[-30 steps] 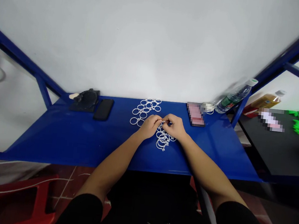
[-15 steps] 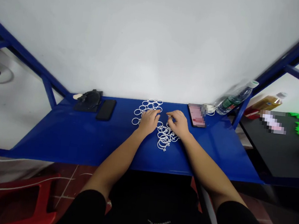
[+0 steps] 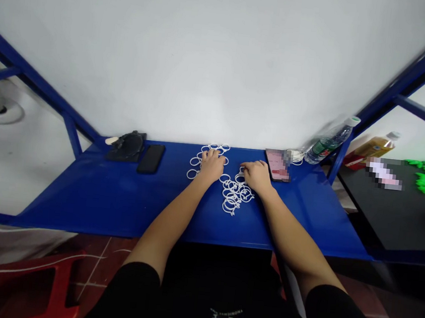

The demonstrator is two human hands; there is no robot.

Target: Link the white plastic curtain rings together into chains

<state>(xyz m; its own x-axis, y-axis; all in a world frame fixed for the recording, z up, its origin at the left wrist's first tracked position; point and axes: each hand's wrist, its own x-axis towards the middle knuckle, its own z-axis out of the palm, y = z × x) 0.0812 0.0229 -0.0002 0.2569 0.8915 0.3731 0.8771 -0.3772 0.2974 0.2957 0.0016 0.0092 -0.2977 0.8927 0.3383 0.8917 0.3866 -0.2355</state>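
Observation:
White plastic rings with small clip-like tabs [image 3: 229, 205] lie in an overlapping pile on the blue table [image 3: 109, 204]. Farther back, more white rings [image 3: 192, 174] are laid out side by side in rows. My left hand [image 3: 211, 168] rests palm down over these rows, its fingers apart and bent onto them, hiding several. My right hand [image 3: 258, 176] is at the pile's upper right edge. Its thumb and forefinger close at a white ring [image 3: 240, 178], and the other fingers are curled under, partly hidden.
Left of the rings lie a black phone [image 3: 151, 158] and a dark flat object [image 3: 126, 146]. On the right are a phone with a lit screen [image 3: 277, 165], a white cable [image 3: 295, 156] and a leaning plastic bottle [image 3: 328, 143]. Blue metal bars [image 3: 73, 131] frame both sides.
My left hand has shifted slightly; its fingers now spread down over the rows of rings. My right hand has lowered a little, its pointing forefinger now bent down to a ring.

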